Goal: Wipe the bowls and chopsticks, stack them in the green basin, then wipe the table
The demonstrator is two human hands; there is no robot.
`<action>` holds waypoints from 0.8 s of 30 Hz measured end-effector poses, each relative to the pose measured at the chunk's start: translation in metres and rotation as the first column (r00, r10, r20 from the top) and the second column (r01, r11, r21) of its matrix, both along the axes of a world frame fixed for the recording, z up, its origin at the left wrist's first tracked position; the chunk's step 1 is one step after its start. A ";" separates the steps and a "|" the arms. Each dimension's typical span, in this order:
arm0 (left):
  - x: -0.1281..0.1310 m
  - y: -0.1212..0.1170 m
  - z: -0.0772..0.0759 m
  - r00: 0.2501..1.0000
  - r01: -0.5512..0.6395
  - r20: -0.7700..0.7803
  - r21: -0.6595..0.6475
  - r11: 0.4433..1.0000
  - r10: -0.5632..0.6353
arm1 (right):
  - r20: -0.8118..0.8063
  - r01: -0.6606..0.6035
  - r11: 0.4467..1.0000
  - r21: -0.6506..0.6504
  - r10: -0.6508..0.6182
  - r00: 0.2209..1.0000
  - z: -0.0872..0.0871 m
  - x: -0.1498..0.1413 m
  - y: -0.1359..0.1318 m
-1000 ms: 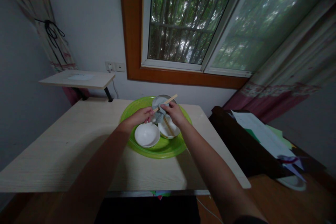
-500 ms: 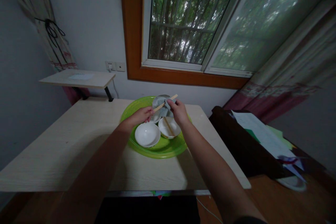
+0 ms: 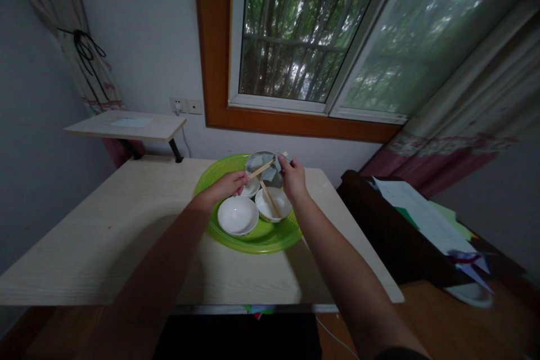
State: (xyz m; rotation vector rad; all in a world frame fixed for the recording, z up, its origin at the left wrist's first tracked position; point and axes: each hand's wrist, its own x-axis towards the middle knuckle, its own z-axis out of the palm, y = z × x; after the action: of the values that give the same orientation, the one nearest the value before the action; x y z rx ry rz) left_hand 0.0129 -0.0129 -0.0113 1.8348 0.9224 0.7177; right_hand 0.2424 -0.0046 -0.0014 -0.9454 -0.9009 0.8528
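Note:
My left hand is closed on the near end of some wooden chopsticks, which slant up to the right above a green basin. Pinched in my right hand is a grey cloth, wrapped around the chopsticks close to their far end. In the basin sit a white bowl at the front left and another white bowl at the right with more chopsticks leaning in it. Behind them are a third white bowl and a metal bowl, both partly hidden.
The basin stands on a pale wooden table under a window. A small raised shelf with a paper on it is at the back left. To the right, papers lie on a dark brown piece of furniture.
My right hand has slid the cloth a little up and to the right along the chopsticks, baring more of their length. My left hand has stayed nearly still.

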 end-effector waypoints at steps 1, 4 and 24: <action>0.000 0.000 0.000 1.000 -0.002 0.002 -0.001 1.000 0.002 | 0.004 -0.043 0.999 -0.017 0.043 0.999 0.000 -0.001 -0.001; -0.001 0.000 0.000 1.000 -0.014 0.016 -0.005 1.000 0.014 | 0.050 -0.199 0.978 -0.059 0.203 0.978 -0.002 -0.006 -0.003; 0.001 0.010 -0.008 0.996 -0.039 0.082 -0.085 0.996 0.046 | 0.123 -0.111 0.994 -0.010 0.112 0.986 -0.006 -0.006 0.000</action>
State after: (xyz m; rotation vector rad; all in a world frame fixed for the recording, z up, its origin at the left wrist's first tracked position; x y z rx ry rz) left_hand 0.0139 -0.0032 -0.0196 1.7036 0.9258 0.7655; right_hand 0.2360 -0.0048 -0.0069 -0.9656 -1.0673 0.8985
